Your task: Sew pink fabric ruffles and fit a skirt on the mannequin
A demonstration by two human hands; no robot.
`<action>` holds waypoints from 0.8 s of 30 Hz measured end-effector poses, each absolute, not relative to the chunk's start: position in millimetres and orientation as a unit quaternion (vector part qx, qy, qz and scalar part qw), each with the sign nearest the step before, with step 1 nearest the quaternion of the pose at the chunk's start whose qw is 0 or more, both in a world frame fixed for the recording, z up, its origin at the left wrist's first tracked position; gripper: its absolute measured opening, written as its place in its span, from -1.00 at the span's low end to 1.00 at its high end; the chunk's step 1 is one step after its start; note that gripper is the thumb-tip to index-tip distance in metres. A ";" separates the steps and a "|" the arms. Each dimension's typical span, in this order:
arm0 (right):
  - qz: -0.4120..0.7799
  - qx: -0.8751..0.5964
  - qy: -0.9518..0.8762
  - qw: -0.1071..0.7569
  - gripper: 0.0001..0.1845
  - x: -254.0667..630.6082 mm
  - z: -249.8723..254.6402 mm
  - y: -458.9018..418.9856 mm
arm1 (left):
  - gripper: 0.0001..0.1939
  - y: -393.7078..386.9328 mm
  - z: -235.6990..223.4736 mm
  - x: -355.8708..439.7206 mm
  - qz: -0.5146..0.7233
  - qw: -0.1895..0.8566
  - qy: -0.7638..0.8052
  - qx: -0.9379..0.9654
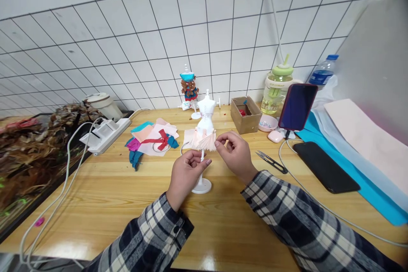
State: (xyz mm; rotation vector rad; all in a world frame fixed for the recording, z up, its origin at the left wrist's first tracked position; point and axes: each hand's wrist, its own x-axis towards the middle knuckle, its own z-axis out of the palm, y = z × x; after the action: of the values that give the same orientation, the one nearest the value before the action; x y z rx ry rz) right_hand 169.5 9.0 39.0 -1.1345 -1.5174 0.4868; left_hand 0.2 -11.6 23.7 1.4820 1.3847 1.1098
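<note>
A small white dress-form mannequin (206,112) stands upright on a round base in front of me. Pale peach pleated crepe paper (204,139) rings its hips like a short skirt. Below that, my left hand (188,171) is closed around the thin stand pole (202,157), thumb across the front. My right hand (235,153) is at the skirt's right edge, thumb and forefinger pinched on the paper there. A flat pale paper piece (189,136) lies behind the skirt. Thread snips (271,161) rest on the table right of my right hand.
Coloured paper scraps (153,136) lie to the left, near a power strip (108,135). Behind stand a dressed mannequin (189,89) and a cardboard box (245,114). To the right are a propped phone (298,106), a dark phone (327,166), a cable and large paper sheets (366,131).
</note>
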 end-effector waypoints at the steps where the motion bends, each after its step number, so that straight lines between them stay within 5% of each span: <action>1: 0.209 -0.482 -0.639 0.562 -0.92 169.7 38.6 9.2 | -0.65 -11.5 23.2 0.0 0.439 0.400 0.550 0.588; 15: 0.185 -0.505 -0.633 0.557 -0.85 167.2 34.7 10.1 | -0.66 -8.7 15.7 -3.1 0.444 0.369 0.549 0.605; 24: -0.056 -0.409 -0.729 0.546 -0.83 176.4 35.4 3.9 | -0.74 -11.0 20.5 -5.3 0.367 0.203 0.590 0.690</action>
State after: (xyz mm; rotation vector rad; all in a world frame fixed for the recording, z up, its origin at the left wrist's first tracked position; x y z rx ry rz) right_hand 176.4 3.9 35.4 -0.9695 -1.7282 -0.1318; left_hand -5.3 -11.0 20.5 1.9247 1.6475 1.0227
